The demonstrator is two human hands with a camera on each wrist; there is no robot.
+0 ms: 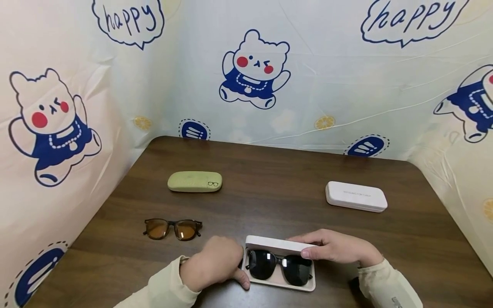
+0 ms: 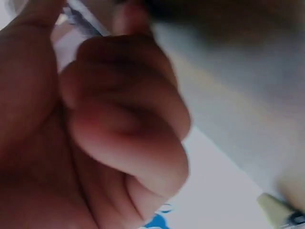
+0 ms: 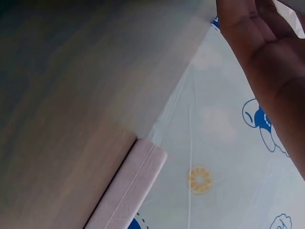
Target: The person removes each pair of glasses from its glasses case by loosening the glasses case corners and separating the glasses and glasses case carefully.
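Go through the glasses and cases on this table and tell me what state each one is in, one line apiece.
Green case: closed.
Back white case: closed.
Front white case: open, occupied.
Dark sunglasses: lying inside the front white case.
Amber-lensed glasses: out of any case, on the table; whether their arms are fully folded is hard to tell.

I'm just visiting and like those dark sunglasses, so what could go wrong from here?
The dark sunglasses fill the open white case nearly end to end, so a closing lid might catch their frame. The right hand has its thumb across the lid's edge, and that thumb could get pinched.
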